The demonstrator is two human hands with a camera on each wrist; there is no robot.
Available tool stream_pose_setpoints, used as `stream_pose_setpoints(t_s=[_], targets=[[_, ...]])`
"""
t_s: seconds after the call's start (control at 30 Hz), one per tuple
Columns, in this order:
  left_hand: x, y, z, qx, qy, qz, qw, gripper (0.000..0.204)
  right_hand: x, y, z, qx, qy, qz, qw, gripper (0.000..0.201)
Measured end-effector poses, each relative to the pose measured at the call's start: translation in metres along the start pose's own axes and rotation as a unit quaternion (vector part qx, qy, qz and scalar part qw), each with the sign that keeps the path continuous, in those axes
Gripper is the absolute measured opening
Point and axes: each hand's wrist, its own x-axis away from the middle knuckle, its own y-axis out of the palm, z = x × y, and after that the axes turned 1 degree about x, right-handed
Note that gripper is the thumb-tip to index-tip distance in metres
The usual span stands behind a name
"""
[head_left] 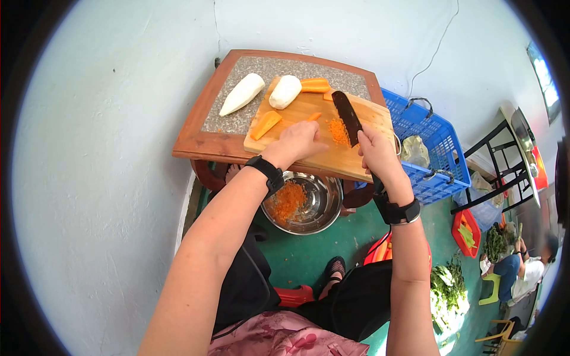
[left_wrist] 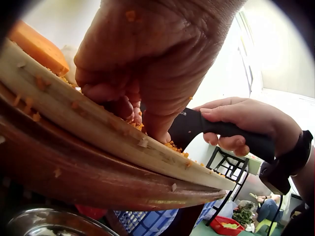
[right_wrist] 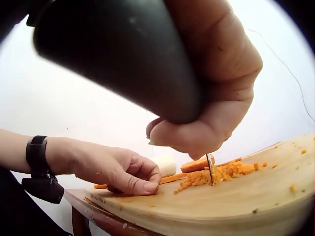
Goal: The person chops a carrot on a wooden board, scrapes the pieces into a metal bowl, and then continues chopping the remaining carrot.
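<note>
My right hand (head_left: 380,154) grips the black handle of a broad knife (head_left: 346,115), its blade edge down in finely chopped carrot (right_wrist: 221,173) on the wooden cutting board (head_left: 356,160). My left hand (head_left: 295,141) rests on the board's near part, fingers curled and thumb tip down among crumbs; no food shows inside it in the left wrist view. A thin carrot strip (head_left: 314,116) lies just beyond its knuckles. A cut carrot chunk (head_left: 265,124) lies to its left. Farther back are a larger carrot piece (head_left: 314,85) and a peeled white radish piece (head_left: 285,92).
A long white radish (head_left: 242,95) lies on the stone-topped table (head_left: 217,123). Below the near edge stands a steel bowl (head_left: 323,204) with chopped carrot inside. A blue basket (head_left: 439,133) adjoins the table's right side. Leafy greens (head_left: 448,291) lie on the floor; a person sits far right.
</note>
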Motion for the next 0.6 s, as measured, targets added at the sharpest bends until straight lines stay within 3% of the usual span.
stream_pose_setpoints(t_s=[0.43,0.53,0.6], targets=[[0.001,0.001,-0.001,0.001,0.010,0.005,1.000,0.036,0.002,-0.005,-0.002,-0.022,-0.022,0.022,0.999,0.025],[0.000,0.002,-0.001,-0.002,0.011,0.012,1.000,0.036,-0.001,0.000,0.006,0.024,0.002,0.008,1.000,0.024],[0.000,0.002,-0.001,-0.004,0.007,0.008,1.000,0.036,-0.001,-0.005,0.005,-0.013,0.005,0.009,1.000,0.024]])
